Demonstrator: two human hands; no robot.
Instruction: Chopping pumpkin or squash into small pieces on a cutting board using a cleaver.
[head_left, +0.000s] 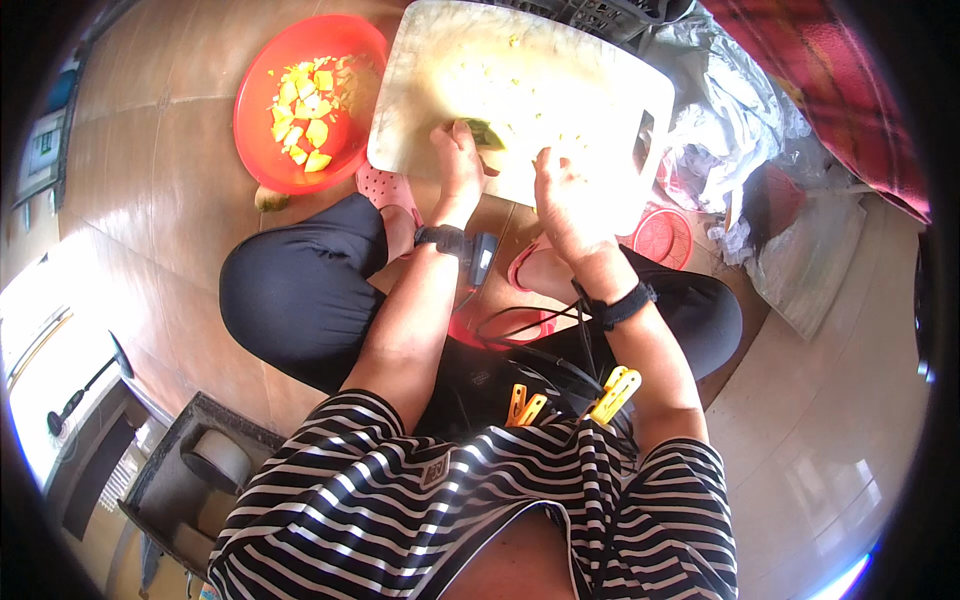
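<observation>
A white plastic cutting board (420, 90) lies before me, strongly lit, with small yellow scraps on it. My left hand (459, 165) is at the board's near edge, its thumb and fingers on a green-skinned piece of vegetable (481, 133). To its right, over the near edge, is my right hand (568, 199), fingers bent. Glare washes out its far side, so whether it holds anything cannot be made out. Left of the board, a red plastic basin (251, 112) contains yellow vegetable chunks (307, 105), probably pumpkin, and smaller bits.
A greenish vegetable piece (270, 199) rests on the tiled floor (150, 157) below the basin. Right of the board are a small red basket (664, 238) and crumpled plastic bags (720, 142). A dark crate (600, 19) stands behind. Cables (555, 360) cross my lap.
</observation>
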